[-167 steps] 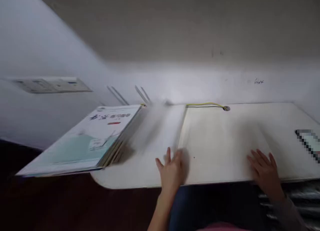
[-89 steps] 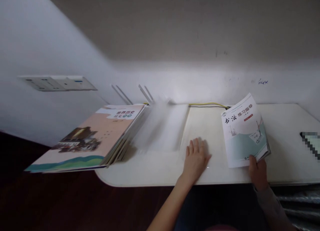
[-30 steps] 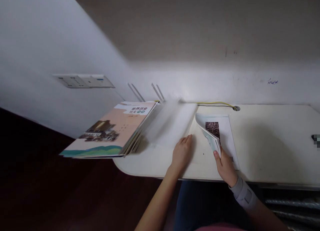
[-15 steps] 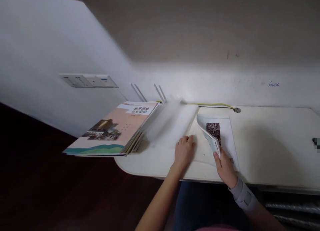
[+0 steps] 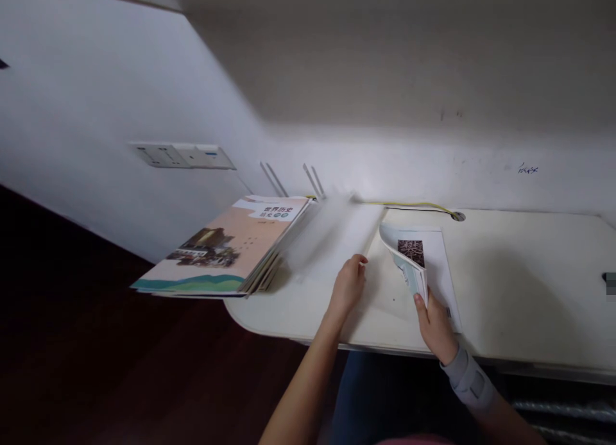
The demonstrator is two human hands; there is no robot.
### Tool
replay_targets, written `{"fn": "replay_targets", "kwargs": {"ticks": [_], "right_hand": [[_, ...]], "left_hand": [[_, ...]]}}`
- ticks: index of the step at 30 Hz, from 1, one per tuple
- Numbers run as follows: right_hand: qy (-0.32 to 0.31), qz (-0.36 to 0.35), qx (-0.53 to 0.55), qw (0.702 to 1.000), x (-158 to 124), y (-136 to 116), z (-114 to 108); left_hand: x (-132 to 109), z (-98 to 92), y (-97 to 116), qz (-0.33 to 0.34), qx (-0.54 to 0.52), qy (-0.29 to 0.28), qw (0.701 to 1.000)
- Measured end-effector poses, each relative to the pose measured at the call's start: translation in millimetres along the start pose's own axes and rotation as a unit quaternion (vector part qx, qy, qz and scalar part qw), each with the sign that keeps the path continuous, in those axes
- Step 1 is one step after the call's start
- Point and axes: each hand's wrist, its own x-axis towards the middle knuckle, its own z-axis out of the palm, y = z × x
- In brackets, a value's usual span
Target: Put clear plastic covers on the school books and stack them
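Note:
A thin white booklet [image 5: 433,265] lies on the cream desk [image 5: 520,291], its cover and front pages curled up off a page with a dark picture. My right hand [image 5: 436,326] pinches the lifted pages [image 5: 407,268] at their lower corner. My left hand [image 5: 347,285] rests on the desk to the left of the booklet, fingers loosely curled, holding nothing. A stack of textbooks [image 5: 226,249] with a peach and green cover on top hangs over the desk's left end.
A blurred white sheet or panel [image 5: 332,240] lies between the stack and the booklet. A yellow cable [image 5: 418,206] runs along the back edge to a grommet hole [image 5: 458,216]. Wall sockets [image 5: 185,156] sit on the left wall. A dark object [image 5: 610,279] lies at the right edge.
The booklet came from the stack to the desk in front of me and my right hand lifted its cover. In the last second my left hand drew back slightly and curled.

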Motion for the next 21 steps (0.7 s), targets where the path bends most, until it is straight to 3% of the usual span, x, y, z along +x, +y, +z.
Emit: {"fn": "replay_targets", "kwargs": {"ticks": [3, 7, 10, 21], "right_hand": [[-0.002, 0.000, 0.001, 1.000, -1.2, 0.8, 0.4], [-0.006, -0.006, 0.000, 1.000, -1.4, -0.2, -0.1], [-0.010, -0.012, -0.002, 1.000, -0.9, -1.6, -1.1], [-0.013, -0.009, 0.000, 1.000, -1.3, -2.0, -2.5]], "left_hand": [[-1.4, -1.2, 1.1, -0.004, -0.001, -0.027, 1.000], [-5.0, 6.8, 12.8, 0.047, 0.175, -0.038, 0.983], [-0.6, 13.6, 20.6, 0.058, 0.226, -0.023, 0.972], [17.4, 16.5, 14.5, 0.022, 0.113, -0.010, 0.993]]}}
